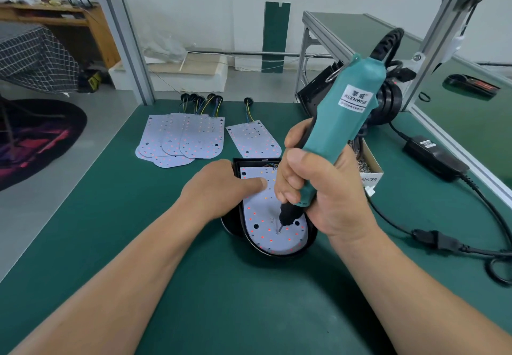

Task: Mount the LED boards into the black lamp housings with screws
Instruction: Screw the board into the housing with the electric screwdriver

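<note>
A black lamp housing (311, 239) lies on the green mat in front of me, with a white LED board (261, 228) seated inside it. My left hand (221, 185) rests on the board's upper left, one finger stretched flat across it. My right hand (318, 188) grips a teal electric screwdriver (346, 110), tilted, its bit tip (279, 230) touching the board near the rounded end. Whether a screw sits under the bit I cannot tell.
Several loose LED boards (182, 138) with wire tails lie fanned out at the back left, and one more board (253, 138) lies alone behind the housing. A small box of screws (370, 166) stands right of my hand. A power adapter (435, 156) and cables (443, 241) run along the right.
</note>
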Demonstrator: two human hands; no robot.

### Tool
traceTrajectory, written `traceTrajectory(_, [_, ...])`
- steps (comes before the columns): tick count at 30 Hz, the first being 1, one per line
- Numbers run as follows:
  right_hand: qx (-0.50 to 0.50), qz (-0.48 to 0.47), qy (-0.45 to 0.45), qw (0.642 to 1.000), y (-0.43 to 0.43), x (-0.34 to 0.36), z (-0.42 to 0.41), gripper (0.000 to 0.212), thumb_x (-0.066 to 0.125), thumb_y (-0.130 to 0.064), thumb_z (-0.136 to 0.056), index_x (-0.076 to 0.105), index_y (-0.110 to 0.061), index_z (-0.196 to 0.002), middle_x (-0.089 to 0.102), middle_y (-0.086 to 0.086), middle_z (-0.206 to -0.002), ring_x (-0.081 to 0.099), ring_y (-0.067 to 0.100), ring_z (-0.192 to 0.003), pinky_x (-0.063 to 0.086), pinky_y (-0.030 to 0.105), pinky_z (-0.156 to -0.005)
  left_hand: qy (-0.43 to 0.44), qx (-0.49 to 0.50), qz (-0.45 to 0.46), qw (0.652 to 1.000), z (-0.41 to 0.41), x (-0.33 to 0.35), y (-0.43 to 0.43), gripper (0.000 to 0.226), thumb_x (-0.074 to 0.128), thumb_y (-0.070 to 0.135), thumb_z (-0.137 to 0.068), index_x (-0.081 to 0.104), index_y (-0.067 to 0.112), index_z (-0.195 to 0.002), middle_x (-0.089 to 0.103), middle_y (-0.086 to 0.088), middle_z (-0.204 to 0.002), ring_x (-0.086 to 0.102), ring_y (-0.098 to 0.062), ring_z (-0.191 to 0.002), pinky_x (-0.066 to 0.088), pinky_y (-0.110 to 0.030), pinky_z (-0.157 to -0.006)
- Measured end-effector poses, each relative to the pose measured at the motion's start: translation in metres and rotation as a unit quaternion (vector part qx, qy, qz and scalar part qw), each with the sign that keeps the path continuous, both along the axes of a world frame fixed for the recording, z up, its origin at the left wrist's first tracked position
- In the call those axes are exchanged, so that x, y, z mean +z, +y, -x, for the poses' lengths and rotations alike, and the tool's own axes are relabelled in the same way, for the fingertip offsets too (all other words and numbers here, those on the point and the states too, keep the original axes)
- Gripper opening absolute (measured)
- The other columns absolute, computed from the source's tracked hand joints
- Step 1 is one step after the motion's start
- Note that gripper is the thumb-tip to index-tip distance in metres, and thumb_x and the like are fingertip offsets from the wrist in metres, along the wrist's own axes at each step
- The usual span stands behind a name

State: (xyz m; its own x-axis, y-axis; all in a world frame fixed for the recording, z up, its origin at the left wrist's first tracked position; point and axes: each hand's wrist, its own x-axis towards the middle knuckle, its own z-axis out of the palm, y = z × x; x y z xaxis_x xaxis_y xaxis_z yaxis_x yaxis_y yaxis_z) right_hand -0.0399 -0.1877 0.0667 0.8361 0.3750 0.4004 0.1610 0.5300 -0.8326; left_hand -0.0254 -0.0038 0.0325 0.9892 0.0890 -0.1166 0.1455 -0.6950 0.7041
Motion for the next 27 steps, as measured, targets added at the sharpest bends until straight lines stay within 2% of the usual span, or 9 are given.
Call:
traceTrajectory(5, [0.009,0.034,-0.042,0.998,0.001,0.001,0.006,0.015,0.061,-0.007,-0.083,0.063,-0.02,-0.09,0.044,0.006,-0.051,0.04,0.02,-0.038,0.044,0.029,-0.052,0.004,-0.011,-0.01,1.0,-0.001,0.001,-0.001,0.028,0.066,0.058,-0.068,0.055,0.036,-0.054,0.044,0.015,-0.046,0.043,-0.015,-0.052,0.032,-0.029,-0.055])
traceTrajectory(11, [0.009,0.043,-0.042,0.998,0.003,0.002,0.005,0.018,0.061,-0.006,-0.083,0.062,-0.024,-0.084,0.045,0.004,-0.05,0.04,0.019,-0.037,0.044,0.028,-0.052,0.003,-0.018,-0.011,1.0,-0.002,-0.001,0.0,0.033,0.062,0.058,-0.063,0.049,0.028,-0.056,0.039,0.013,-0.047,0.037,-0.015,-0.048,0.03,-0.029,-0.055])
traceTrajectory(15, [0.016,0.064,-0.044,0.997,0.004,0.002,0.005,0.017,0.065,-0.008,-0.08,0.059,-0.024,-0.078,0.043,0.007,-0.05,0.039,0.021,-0.037,0.044,0.03,-0.052,0.006,-0.023,-0.01,1.0,-0.001,0.003,-0.001,0.044,0.053,0.062,-0.046,0.042,0.021,-0.059,0.038,0.011,-0.051,0.036,-0.019,-0.053,0.03,-0.03,-0.057])
traceTrajectory(17, [0.027,0.067,-0.045,0.996,0.003,0.002,0.005,0.015,0.065,-0.008,-0.079,0.062,-0.022,-0.081,0.045,0.006,-0.049,0.041,0.021,-0.037,0.045,0.03,-0.053,0.006,-0.025,-0.01,1.0,0.001,0.004,-0.002,0.045,0.049,0.064,-0.044,0.043,0.022,-0.058,0.038,0.011,-0.051,0.037,-0.02,-0.055,0.031,-0.031,-0.057])
traceTrajectory(20, [0.042,0.041,-0.034,0.998,-0.002,0.002,0.004,0.019,0.064,-0.006,-0.081,0.068,-0.016,-0.096,0.048,0.007,-0.052,0.045,0.021,-0.04,0.047,0.032,-0.055,0.012,-0.014,-0.002,1.0,-0.001,0.004,-0.001,0.035,0.061,0.063,-0.058,0.051,0.03,-0.055,0.044,0.013,-0.051,0.043,-0.019,-0.057,0.034,-0.03,-0.058])
traceTrajectory(23, [0.037,-0.003,-0.034,0.999,-0.01,0.005,0.0,0.024,0.062,-0.005,-0.081,0.067,-0.009,-0.104,0.045,0.007,-0.056,0.047,0.021,-0.042,0.048,0.033,-0.056,0.004,-0.006,-0.011,1.0,-0.003,-0.001,0.0,0.04,0.073,0.059,-0.077,0.054,0.03,-0.057,0.05,0.011,-0.057,0.048,-0.018,-0.058,0.037,-0.031,-0.06])
traceTrajectory(27, [0.026,0.059,-0.121,0.991,-0.018,0.009,0.001,0.03,0.061,-0.001,-0.079,0.069,-0.016,-0.105,0.054,0.007,-0.057,0.052,0.025,-0.044,0.047,0.036,-0.056,0.002,-0.01,-0.013,1.0,-0.002,-0.003,-0.005,0.046,0.071,0.061,-0.072,0.049,0.022,-0.062,0.047,0.01,-0.057,0.046,-0.018,-0.057,0.036,-0.031,-0.059])
